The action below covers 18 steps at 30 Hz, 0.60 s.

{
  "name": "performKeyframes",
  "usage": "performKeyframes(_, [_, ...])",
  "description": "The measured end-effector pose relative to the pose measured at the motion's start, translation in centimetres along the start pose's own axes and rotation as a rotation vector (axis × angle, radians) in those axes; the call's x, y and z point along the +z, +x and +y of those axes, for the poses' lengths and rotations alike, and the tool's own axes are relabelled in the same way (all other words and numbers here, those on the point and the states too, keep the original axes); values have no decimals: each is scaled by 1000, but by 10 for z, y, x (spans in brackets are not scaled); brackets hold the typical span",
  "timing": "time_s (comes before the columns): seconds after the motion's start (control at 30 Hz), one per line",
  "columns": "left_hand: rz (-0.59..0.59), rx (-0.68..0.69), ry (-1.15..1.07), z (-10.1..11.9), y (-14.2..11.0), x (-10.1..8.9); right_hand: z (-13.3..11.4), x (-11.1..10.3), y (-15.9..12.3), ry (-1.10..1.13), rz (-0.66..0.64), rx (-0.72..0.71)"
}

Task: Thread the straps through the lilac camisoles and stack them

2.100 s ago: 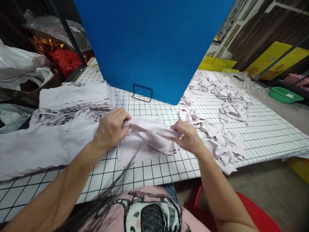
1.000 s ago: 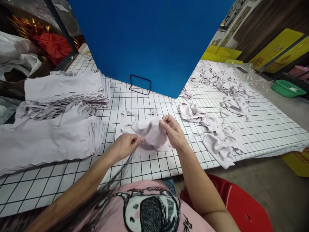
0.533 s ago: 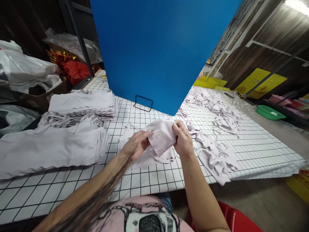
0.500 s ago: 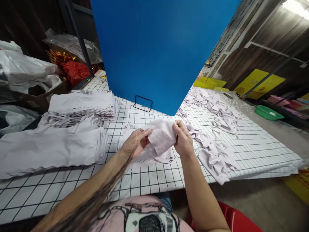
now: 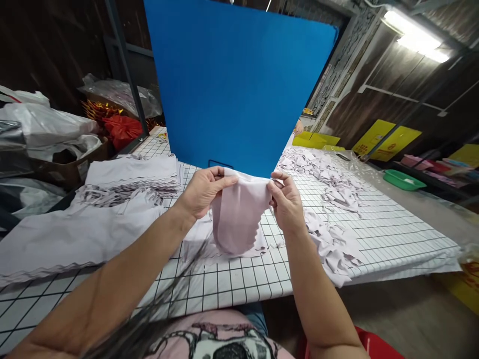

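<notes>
Between my two hands hangs a pale lilac fabric piece (image 5: pixel 239 219) with a scalloped edge on its right side. My left hand (image 5: pixel 204 192) pinches its top left corner between thumb and fingers. At the top right corner, my right hand (image 5: pixel 286 199) is closed on the same cloth. The top edge is stretched nearly straight between them. Behind and below it, more pale fabric (image 5: pixel 196 239) lies on the table, partly covered by the held piece.
Stacks of cut fabric (image 5: pixel 75 234) lie at left on the checked tablecloth (image 5: pixel 254 284). Crumpled fabric scraps (image 5: pixel 337 244) spread along the right. A large blue board (image 5: pixel 239 89) stands ahead. Further right is a green basket (image 5: pixel 404 180); a red stool (image 5: pixel 377 346) is below.
The fabric was bunched and folded between my hands. Now both hands are higher, and it hangs spread open with its scalloped edge showing. The view has tilted upward.
</notes>
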<state>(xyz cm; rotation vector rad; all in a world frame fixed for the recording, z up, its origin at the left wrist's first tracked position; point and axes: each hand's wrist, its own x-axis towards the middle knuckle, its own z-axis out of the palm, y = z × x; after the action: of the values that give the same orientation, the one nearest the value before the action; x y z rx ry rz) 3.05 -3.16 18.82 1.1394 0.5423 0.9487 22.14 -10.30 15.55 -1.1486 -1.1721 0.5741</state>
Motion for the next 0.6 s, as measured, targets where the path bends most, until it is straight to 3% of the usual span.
performKeyframes(0.13, [-26, 74, 82, 16, 9, 12, -28, 3, 6, -445, 72, -297])
performKeyframes(0.23, [-84, 77, 60, 20, 16, 23, -45, 15, 12, -539, -75, -384])
performKeyframes(0.33, [-154, 88, -44, 8, 15, 25, -51, 24, 24, -518, -184, -382])
performKeyframes(0.43, [-261, 28, -71, -22, 5, 11, -50, 18, 43, -498, -127, -376])
performKeyframes(0.53, [-518, -142, 56, -51, -11, -18, -52, -3, 63, -449, -8, -380])
performKeyframes(0.6, [-661, -223, 151, -60, -20, -42, -52, -22, 71, -408, 55, -381])
